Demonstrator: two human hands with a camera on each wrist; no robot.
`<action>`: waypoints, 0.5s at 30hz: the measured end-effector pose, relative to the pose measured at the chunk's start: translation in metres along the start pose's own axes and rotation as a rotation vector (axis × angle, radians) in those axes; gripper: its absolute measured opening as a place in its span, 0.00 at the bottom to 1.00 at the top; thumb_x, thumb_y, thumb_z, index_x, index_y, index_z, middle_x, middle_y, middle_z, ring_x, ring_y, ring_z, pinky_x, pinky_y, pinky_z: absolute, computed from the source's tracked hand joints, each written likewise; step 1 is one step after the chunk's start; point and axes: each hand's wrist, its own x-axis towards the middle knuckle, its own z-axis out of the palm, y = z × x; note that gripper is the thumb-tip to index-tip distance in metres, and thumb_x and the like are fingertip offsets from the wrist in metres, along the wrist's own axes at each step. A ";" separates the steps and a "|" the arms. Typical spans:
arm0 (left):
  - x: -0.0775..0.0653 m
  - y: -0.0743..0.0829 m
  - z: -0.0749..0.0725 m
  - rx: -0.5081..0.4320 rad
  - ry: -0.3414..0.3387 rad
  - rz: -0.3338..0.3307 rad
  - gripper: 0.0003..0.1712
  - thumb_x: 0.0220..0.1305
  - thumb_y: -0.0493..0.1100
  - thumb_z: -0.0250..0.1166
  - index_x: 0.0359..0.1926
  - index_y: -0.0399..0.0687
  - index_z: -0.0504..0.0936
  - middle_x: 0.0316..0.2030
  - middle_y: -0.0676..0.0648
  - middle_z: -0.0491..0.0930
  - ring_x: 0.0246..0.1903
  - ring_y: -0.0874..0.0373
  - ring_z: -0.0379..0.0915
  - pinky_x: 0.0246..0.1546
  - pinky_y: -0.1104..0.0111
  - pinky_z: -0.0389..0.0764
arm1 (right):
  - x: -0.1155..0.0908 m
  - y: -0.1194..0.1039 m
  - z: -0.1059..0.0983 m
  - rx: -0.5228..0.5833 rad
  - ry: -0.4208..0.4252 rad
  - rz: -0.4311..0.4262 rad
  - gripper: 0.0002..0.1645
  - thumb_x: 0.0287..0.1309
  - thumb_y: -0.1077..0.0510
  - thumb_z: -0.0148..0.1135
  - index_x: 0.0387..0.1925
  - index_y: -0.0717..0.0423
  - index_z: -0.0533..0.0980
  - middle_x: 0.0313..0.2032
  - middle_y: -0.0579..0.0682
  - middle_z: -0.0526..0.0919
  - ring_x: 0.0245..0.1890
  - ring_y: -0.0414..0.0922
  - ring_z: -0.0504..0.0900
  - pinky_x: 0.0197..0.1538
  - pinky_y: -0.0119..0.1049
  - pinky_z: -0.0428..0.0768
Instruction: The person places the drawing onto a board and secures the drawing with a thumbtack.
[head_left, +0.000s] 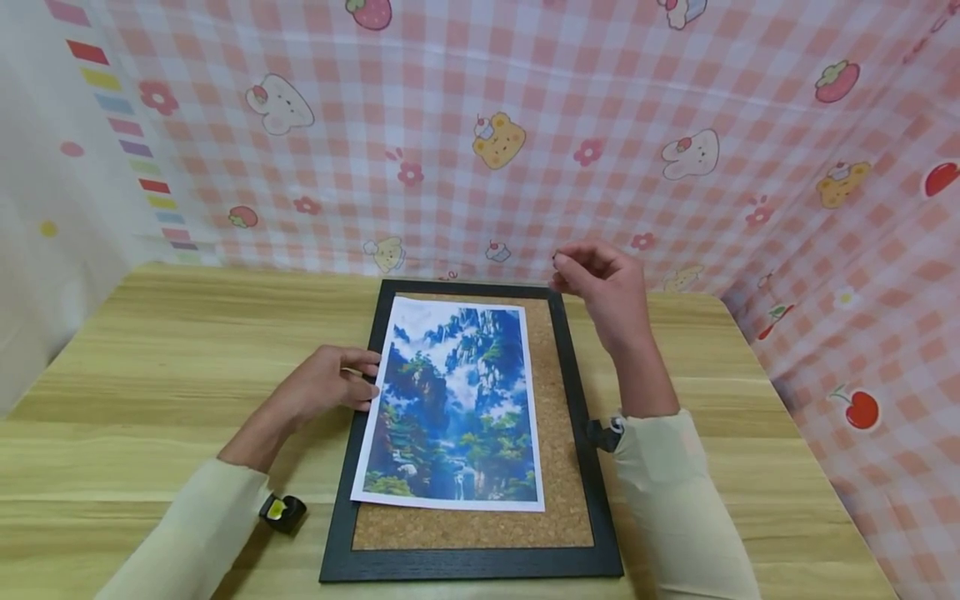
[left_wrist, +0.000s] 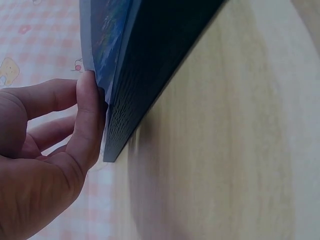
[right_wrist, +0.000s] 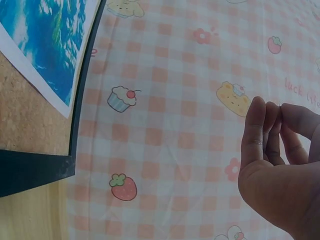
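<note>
A printed sheet with a blue and green mountain landscape lies on a black-framed cork board, closer to its left side. My left hand rests at the sheet's left edge; thumb and fingertips touch the paper over the frame. In the left wrist view, the thumb lies along the paper and frame edge. Raised above the board's top right corner, my right hand pinches a tiny dark thing between thumb and fingers. It is too small to name and mostly hidden by the fingertips.
The board lies on a light wood-grain table. Behind it hangs a pink checked curtain with cartoon prints, and more of it runs along the right side. Bare cork shows right of and below the sheet.
</note>
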 end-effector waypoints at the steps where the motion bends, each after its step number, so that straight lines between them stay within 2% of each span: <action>1: 0.000 0.000 0.000 -0.001 -0.002 0.000 0.31 0.60 0.31 0.60 0.64 0.34 0.65 0.52 0.35 0.71 0.37 0.55 0.80 0.37 0.65 0.84 | 0.000 0.001 0.000 -0.001 0.000 0.003 0.15 0.55 0.56 0.65 0.40 0.63 0.79 0.33 0.49 0.81 0.30 0.43 0.82 0.40 0.31 0.83; 15: 0.003 0.000 0.004 0.007 0.001 -0.009 0.33 0.59 0.30 0.60 0.66 0.35 0.63 0.54 0.35 0.71 0.36 0.56 0.79 0.37 0.65 0.84 | 0.003 0.008 0.008 -0.073 0.014 0.024 0.16 0.56 0.55 0.64 0.41 0.64 0.79 0.32 0.49 0.80 0.30 0.42 0.82 0.39 0.31 0.84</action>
